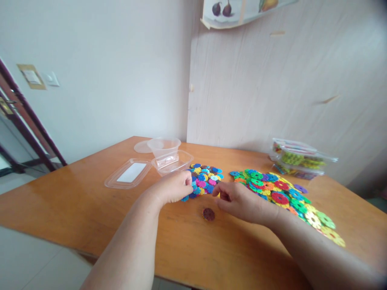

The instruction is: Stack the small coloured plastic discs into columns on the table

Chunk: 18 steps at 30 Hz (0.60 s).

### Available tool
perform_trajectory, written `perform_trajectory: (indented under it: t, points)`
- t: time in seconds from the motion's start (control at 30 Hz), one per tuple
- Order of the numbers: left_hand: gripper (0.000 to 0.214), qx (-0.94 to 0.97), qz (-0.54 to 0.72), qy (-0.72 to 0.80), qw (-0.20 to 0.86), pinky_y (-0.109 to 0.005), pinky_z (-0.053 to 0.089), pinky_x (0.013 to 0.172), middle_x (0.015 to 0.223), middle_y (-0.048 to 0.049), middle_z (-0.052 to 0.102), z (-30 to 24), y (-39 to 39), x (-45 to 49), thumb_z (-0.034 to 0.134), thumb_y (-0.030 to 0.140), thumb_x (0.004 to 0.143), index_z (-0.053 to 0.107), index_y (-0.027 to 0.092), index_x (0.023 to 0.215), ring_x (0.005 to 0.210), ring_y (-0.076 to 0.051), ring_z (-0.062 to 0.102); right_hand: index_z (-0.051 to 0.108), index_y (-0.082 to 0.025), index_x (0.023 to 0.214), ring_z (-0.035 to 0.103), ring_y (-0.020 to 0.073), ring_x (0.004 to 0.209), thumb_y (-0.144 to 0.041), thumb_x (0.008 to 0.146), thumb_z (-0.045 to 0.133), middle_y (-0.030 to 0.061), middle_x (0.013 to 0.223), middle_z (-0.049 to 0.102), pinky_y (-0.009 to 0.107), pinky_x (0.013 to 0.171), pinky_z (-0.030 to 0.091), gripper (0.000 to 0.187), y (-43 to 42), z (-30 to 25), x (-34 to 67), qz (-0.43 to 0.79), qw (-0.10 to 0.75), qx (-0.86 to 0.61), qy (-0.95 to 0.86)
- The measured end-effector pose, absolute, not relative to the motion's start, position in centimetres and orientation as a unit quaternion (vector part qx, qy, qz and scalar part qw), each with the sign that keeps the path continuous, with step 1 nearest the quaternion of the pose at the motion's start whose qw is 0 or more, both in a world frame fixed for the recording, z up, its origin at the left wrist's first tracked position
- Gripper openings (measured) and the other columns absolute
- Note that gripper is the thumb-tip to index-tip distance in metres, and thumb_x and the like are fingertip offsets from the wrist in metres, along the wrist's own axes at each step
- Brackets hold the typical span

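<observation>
My left hand [177, 187] is closed at the left edge of a pile of small notched plastic discs [207, 177], in blue, pink, yellow and brown. What its fingers hold, if anything, is hidden. On the right side of that pile is my right hand [236, 199], its fingers curled and the thumb apart from the index finger, with nothing visible between them. A dark brown disc [208, 214] lies on the table below and between both hands; an orange-yellow edge shows under it. Beyond my right wrist spreads a pile of larger notched discs [279, 197], in green, red, yellow and blue.
A clear rectangular tub [181, 163] and a round translucent bowl [163, 143] stand behind my left hand. Left of them lies a clear lid with a white label [131, 173]. Stacked clear boxes [299, 155] stand at the back right of the wooden table [75, 201], against the wall.
</observation>
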<state>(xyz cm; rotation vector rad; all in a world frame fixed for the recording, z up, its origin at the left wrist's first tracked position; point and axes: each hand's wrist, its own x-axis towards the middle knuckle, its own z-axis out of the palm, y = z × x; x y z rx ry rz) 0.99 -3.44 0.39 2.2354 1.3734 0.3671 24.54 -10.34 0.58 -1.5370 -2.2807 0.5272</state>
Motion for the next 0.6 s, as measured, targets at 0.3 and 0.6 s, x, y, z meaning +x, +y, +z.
perform_trajectory:
  t: [0.3,0.6]
  points:
    - [0.012,0.774,0.202,0.578,0.161,-0.027,0.025,0.053,0.066,0.0015,0.06,-0.3,-1.8,0.3,0.054,0.035,0.078,0.056,0.023,0.079,0.062,-0.015,0.052,0.067,-0.021,0.106,0.06,0.0165,0.075,-0.026,0.084,0.059,0.0029,0.086,0.067,0.026,0.065,0.038,0.024,-7.8,-1.4,26.4,0.065,0.179,-0.616,-0.764]
    - [0.015,0.764,0.261,0.572,0.149,-0.027,0.026,0.054,0.07,0.0012,0.061,-0.5,-1.4,0.3,0.051,0.036,0.081,0.058,0.024,0.079,0.062,-0.015,0.051,0.066,-0.026,0.118,0.064,0.0211,0.094,-0.045,0.086,0.064,0.0063,0.113,0.064,0.029,0.078,0.045,0.037,-8.3,-1.6,23.8,0.018,0.167,-0.598,-0.784]
